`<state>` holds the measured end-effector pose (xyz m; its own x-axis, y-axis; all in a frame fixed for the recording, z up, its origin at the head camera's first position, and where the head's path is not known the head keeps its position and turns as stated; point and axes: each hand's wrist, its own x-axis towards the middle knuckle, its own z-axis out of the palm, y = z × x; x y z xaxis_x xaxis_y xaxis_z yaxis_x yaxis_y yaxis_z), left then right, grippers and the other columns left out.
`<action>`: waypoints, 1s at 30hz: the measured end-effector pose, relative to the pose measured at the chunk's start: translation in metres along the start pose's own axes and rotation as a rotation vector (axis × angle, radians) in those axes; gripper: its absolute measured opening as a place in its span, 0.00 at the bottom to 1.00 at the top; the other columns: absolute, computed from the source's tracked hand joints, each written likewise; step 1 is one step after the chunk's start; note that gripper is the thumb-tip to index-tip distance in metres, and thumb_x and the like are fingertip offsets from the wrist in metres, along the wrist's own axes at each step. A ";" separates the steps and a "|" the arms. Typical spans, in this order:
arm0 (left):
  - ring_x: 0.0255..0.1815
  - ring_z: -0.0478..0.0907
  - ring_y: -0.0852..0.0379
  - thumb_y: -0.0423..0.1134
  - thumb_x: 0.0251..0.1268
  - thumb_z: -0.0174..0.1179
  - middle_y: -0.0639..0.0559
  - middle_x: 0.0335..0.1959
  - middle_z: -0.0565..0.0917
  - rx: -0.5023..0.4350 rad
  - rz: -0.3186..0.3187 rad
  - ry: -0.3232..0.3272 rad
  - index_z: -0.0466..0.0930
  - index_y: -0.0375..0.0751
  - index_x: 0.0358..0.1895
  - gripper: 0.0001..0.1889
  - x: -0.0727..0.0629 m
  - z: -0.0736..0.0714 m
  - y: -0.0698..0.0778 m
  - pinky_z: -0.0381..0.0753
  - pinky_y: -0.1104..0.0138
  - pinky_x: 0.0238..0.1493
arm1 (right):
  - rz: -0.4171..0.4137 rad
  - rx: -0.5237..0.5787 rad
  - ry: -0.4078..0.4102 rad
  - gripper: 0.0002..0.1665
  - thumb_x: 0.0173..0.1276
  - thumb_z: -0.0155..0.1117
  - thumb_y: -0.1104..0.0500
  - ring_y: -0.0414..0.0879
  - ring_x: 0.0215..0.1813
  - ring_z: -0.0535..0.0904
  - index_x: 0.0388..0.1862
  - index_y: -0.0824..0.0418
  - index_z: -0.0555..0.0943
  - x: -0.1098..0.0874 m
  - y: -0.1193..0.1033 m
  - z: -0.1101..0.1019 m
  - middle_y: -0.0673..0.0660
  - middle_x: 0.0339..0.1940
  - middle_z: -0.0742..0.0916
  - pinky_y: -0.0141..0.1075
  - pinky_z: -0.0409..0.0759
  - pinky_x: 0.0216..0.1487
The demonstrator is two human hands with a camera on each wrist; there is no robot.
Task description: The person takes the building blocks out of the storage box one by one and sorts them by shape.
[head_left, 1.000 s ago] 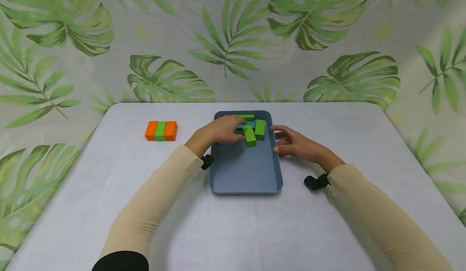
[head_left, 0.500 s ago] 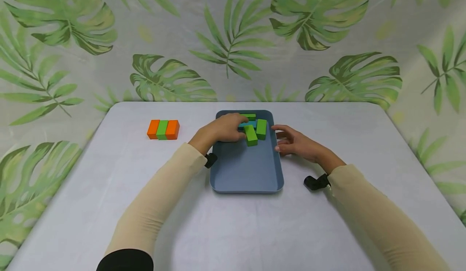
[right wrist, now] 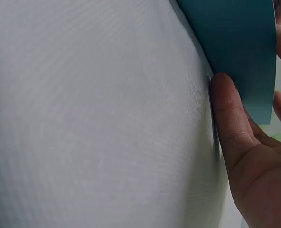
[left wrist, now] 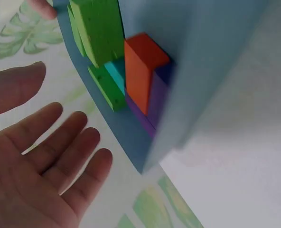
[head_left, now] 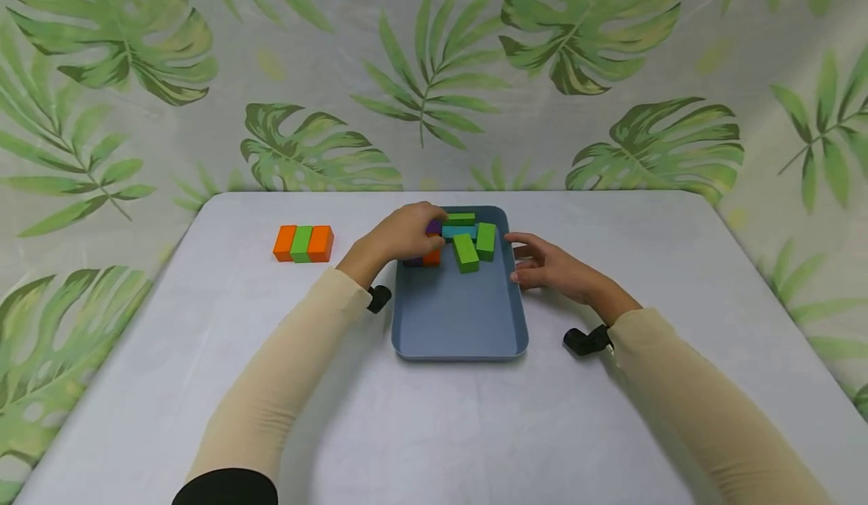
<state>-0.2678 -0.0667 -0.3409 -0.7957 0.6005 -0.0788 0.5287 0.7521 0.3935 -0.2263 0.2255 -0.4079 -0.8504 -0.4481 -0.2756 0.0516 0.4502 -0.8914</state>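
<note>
A blue-grey tray holds several toy blocks at its far end. My left hand is over its far left corner. In the left wrist view the left fingers are spread, with nothing between them. Beneath and beside that hand lie an orange block and purple blocks, partly covered in the head view. Right of them are a light-blue block and green blocks, one green block lying slanted. My right hand rests at the tray's right side, thumb against the outer wall, fingers loosely bent near the rim.
On the white table, left of the tray, stands a row of blocks: an orange block, a green block and another orange block. A leaf-patterned cloth hangs behind the table.
My left hand has drawn back slightly leftward and up from the blocks, uncovering orange and purple ones in the tray. My right hand stays at the tray's side.
</note>
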 end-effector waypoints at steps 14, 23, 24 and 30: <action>0.65 0.75 0.45 0.40 0.68 0.59 0.42 0.64 0.79 -0.010 0.054 0.070 0.75 0.34 0.65 0.24 0.000 0.002 0.001 0.73 0.54 0.70 | 0.010 0.000 0.024 0.48 0.69 0.64 0.61 0.66 0.76 0.65 0.81 0.52 0.50 0.001 -0.004 0.003 0.68 0.79 0.60 0.58 0.69 0.72; 0.71 0.71 0.45 0.40 0.71 0.57 0.43 0.68 0.76 -0.014 0.056 -0.018 0.73 0.36 0.68 0.24 0.011 0.011 0.014 0.70 0.54 0.73 | 0.019 0.026 0.037 0.47 0.71 0.62 0.59 0.66 0.75 0.66 0.81 0.50 0.49 0.004 -0.005 0.003 0.69 0.78 0.61 0.56 0.71 0.71; 0.71 0.71 0.45 0.40 0.71 0.57 0.43 0.68 0.76 -0.012 0.056 -0.026 0.72 0.36 0.68 0.24 0.011 0.012 0.014 0.70 0.54 0.73 | 0.016 0.032 0.039 0.46 0.72 0.61 0.59 0.65 0.74 0.67 0.81 0.51 0.48 0.005 -0.005 0.003 0.69 0.78 0.61 0.56 0.72 0.70; 0.71 0.71 0.46 0.41 0.71 0.56 0.43 0.69 0.75 0.022 0.043 -0.045 0.71 0.37 0.69 0.25 0.015 0.016 0.017 0.70 0.54 0.73 | 0.017 0.083 0.052 0.45 0.73 0.57 0.61 0.64 0.74 0.67 0.82 0.50 0.47 0.018 -0.009 -0.003 0.68 0.79 0.60 0.56 0.73 0.70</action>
<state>-0.2661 -0.0408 -0.3504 -0.7580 0.6440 -0.1037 0.5692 0.7308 0.3768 -0.2433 0.2159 -0.4036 -0.8749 -0.3996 -0.2735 0.1072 0.3910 -0.9141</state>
